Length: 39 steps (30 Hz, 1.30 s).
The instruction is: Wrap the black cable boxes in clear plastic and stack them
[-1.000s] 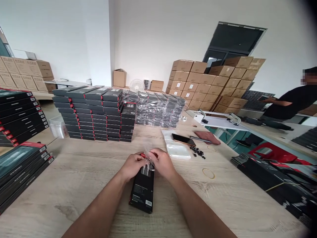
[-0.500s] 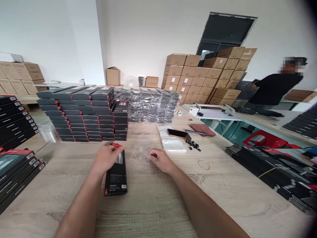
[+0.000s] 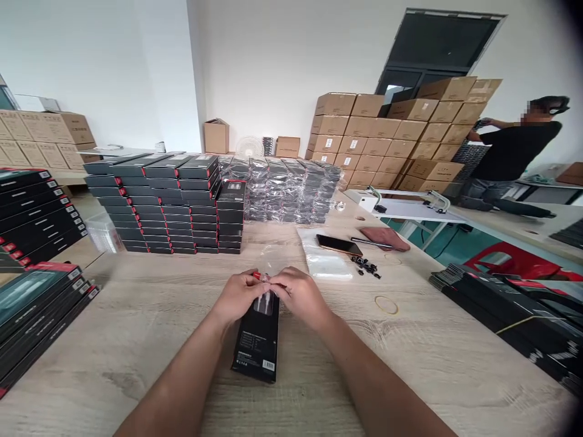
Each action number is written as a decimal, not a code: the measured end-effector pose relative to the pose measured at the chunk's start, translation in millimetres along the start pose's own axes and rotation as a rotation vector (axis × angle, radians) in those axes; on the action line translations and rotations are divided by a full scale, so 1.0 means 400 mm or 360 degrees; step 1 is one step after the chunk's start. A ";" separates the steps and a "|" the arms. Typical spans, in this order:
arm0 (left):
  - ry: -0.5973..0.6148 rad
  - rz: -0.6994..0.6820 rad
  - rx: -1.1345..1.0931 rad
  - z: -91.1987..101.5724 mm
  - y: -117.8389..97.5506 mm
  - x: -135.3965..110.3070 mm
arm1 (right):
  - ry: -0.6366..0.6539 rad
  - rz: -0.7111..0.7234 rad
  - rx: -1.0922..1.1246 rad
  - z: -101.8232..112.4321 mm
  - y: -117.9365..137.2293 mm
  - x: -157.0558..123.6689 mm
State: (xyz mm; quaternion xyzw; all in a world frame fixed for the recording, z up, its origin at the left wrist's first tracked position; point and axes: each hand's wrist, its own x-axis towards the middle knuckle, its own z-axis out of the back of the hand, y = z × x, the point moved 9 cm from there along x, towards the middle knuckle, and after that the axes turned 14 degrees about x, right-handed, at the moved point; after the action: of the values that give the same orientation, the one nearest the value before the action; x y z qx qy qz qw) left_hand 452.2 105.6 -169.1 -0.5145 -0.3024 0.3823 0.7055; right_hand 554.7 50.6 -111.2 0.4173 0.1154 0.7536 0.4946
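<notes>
Far beyond the grips, cardboard cartons rise in a tall stack, and a co-worker in a black T-shirt reaches up beside them. Ahead of the grips, on the light wood-grain desk, stands a large block of stacked black boxes, with shrink-wrapped bundles just to its right. Lower piles of black boxes lie on the desk to the left and right of the grips.

The black retail box sits directly under both grips, its lower end on the desk toward the person. It has a window showing a pale item and a small barcode label near the lower corner. The left grip and right grip are closed close together at its upper end, around a small red tab and thin clear film.

Right of the grips lie a clear plastic bag with a phone on it, a reddish-brown cloth, small black pieces and a rubber band.
</notes>
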 end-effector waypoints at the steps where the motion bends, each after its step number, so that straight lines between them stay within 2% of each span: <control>1: 0.0031 0.0043 -0.0121 -0.004 0.013 0.001 | -0.0033 -0.0087 0.0175 0.000 -0.019 -0.001; 5: 0.0126 0.0130 -0.0396 -0.011 0.035 0.000 | -0.0277 -0.0504 0.0841 0.019 -0.123 -0.014; 8: 0.0108 0.0182 -0.0429 -0.009 0.042 -0.002 | -0.0425 -0.0617 0.0972 0.047 -0.158 -0.019; 12: 0.0078 0.0212 -0.0441 -0.009 0.046 0.000 | -0.0407 -0.0536 0.0673 0.064 -0.122 -0.016; 16: 0.0060 0.0170 -0.0436 -0.010 0.045 0.006 | -0.0140 -0.0306 0.0223 0.035 -0.055 -0.006; 17: 0.0043 0.0172 -0.0410 -0.009 0.047 0.006 | -0.0127 -0.0283 0.0157 0.033 -0.050 -0.006; 22: -0.0056 0.0174 -0.0270 -0.005 0.058 0.008 | -0.0392 -0.0285 -0.0013 0.066 -0.049 -0.011; 27: -0.0112 0.0089 -0.0249 0.001 0.043 0.009 | -0.0107 -0.0189 -0.0427 0.018 -0.023 -0.008; 30: -0.0165 0.0041 -0.0219 0.008 0.027 0.004 | -0.0257 -0.0203 -0.0612 0.045 -0.022 -0.011; 32: -0.0137 0.0044 -0.0223 -0.002 0.023 0.001 | -0.0339 -0.0165 -0.0660 0.057 -0.019 -0.010; 35: -0.0107 0.0102 -0.0177 -0.016 0.031 0.002 | -0.0280 -0.0139 -0.0601 0.044 -0.032 -0.007; 39: -0.0117 0.0073 -0.0081 0.002 0.023 0.001 | -0.0377 -0.0262 -0.0345 0.069 -0.083 -0.015</control>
State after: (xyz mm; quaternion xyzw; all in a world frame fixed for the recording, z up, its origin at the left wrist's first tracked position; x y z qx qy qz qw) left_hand 449.7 108.1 -177.8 -0.5246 -0.3259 0.4093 0.6716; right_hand 597.9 55.2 -116.5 0.4366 0.0082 0.6642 0.6067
